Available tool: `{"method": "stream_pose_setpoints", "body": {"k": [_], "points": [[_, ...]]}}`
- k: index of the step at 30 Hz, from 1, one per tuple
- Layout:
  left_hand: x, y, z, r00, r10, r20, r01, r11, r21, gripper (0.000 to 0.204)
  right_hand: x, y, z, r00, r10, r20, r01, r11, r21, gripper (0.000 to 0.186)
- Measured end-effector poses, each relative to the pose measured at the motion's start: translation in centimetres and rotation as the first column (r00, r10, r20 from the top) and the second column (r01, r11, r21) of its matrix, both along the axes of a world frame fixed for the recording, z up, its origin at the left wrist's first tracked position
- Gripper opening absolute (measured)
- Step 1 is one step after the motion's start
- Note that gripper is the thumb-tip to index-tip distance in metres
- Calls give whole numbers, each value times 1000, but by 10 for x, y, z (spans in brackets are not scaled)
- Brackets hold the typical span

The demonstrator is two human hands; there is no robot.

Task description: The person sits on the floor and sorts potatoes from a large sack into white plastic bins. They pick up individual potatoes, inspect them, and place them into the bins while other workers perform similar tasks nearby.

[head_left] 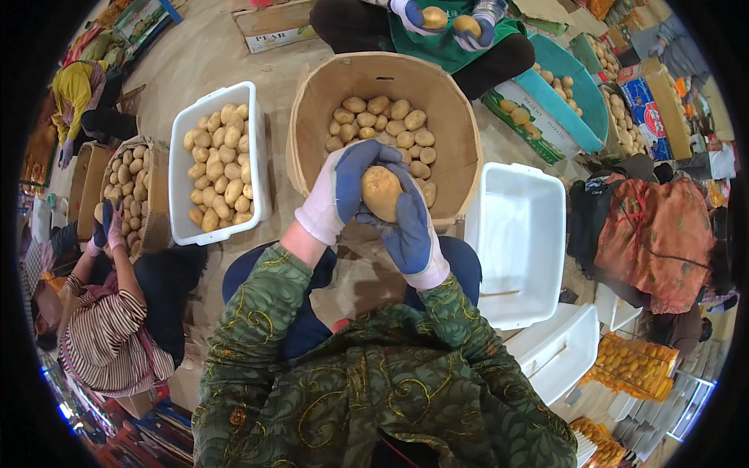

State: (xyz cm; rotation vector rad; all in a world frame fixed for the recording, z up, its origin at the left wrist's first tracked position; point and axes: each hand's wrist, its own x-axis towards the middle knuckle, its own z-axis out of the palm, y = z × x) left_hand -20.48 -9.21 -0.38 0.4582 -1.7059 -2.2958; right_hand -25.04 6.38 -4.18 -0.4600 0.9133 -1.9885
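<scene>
A single potato (381, 192) sits between both gloved hands, held just in front of the near rim of the round cardboard tub (312, 101). The left hand (341, 191), in a white glove with a blue palm, wraps over the potato's left and top side, its fingers (360, 156) curled down around it. The right hand (408, 226), in the same kind of glove, cups it from the right and below, fingers closed against the skin. Both sets of fingers are clamped on the potato, so it hangs clear of the tub and of the person's lap.

The potato looks firm and dense, smooth-skinned and rounded, likely a moderate weight for its bulk. It should not deform under pressure, but its skin could scuff or bruise if dropped. The rounded shape offers no edge to catch, so a wrapping hold across its widest part, as here, seems the secure one; the coated palms probably help against slipping on dusty skin.

Inside the tub, beyond the hands, lies a heap of potatoes (386, 125). To the tub's left stands a white plastic crate (181, 132) filled with more potatoes; to its right stands another white crate (538, 257), bare inside. Across the tub, another person's gloved hands (449, 17) hold two potatoes. Left of the filled crate, a person in a striped top (105, 335) reaches toward a further box of potatoes (129, 183).
</scene>
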Motion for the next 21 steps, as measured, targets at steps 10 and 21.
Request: {"method": "stream_pose_setpoints", "body": {"k": [10, 21], "points": [[5, 11, 33, 980, -197, -27, 192, 973, -127, 37, -8, 8, -6, 991, -83, 107, 88, 995, -38, 66], [-17, 27, -25, 988, 154, 7, -130, 860, -493, 15, -38, 70, -33, 934, -203, 294, 196, 979, 53, 47]]}}
